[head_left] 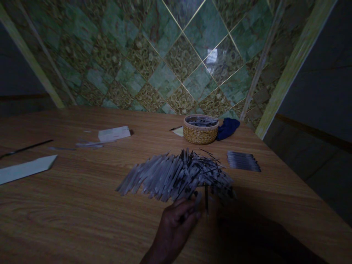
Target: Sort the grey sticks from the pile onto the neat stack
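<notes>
A broad pile of slim, stick-like pieces (176,176), many with whitish translucent bodies and dark ends, lies in front of me; I cannot tell their exact kind. My left hand (177,223) is closed at the near edge of the pile, thumb pressed to the fingers. A small translucent piece with a dark end (198,200) shows at its fingertips. Just right of it, a thin dark stick (206,198) points towards me. My right hand (231,218) is sunk in deep shadow by the right end of the pile. Its fingers cannot be made out.
Similar pieces lie side by side in a neat row (243,161) at the right. Behind the pile stands a woven basket (200,135) with more sticks, beside a dark blue cloth (228,128). Leftwards are a white box (114,134) and a pale flat strip (27,168).
</notes>
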Available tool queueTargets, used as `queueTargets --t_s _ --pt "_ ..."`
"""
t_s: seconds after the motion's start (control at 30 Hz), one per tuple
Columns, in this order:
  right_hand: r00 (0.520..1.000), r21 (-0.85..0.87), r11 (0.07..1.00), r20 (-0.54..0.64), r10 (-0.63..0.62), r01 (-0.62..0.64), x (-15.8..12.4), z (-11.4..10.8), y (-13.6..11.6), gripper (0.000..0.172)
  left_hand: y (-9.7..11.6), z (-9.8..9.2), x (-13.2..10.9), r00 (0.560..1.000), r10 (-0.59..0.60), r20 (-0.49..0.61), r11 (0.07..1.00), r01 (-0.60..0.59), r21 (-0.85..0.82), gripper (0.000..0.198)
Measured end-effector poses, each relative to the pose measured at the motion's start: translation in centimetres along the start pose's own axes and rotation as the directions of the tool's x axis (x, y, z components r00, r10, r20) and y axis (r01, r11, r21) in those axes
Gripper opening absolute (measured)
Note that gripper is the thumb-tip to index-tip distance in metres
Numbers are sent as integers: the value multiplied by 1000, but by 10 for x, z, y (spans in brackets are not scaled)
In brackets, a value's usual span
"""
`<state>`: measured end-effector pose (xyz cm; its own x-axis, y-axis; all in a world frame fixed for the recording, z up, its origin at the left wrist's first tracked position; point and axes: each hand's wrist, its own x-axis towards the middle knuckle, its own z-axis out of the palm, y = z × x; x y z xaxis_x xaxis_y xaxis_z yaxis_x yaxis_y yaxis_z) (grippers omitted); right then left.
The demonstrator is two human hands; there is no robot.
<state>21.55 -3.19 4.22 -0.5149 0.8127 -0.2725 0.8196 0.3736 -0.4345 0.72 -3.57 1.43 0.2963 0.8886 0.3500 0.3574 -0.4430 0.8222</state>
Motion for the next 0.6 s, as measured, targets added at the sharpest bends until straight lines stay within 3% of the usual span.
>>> queueTargets --t_s 0.1,0.27,0.37,0.6 --pt "990 342 935 -135 -50 94 2 -2 5 17 -2 0 -1 1000 7 22 1000 -7 -16 17" --pt "975 809 564 -222 33 165 16 0 7 12 -1 -2 -1 1000 -15 0 998 15 -68 21" --pt "974 885 421 -227 20 198 26 -2 1 23 2 -4 -1 1000 -12 -8 994 11 -105 23" --pt "923 892 242 -380 -58 382 45 -6 -7 24 0 -7 -3 999 -35 13 993 36 -113 21"
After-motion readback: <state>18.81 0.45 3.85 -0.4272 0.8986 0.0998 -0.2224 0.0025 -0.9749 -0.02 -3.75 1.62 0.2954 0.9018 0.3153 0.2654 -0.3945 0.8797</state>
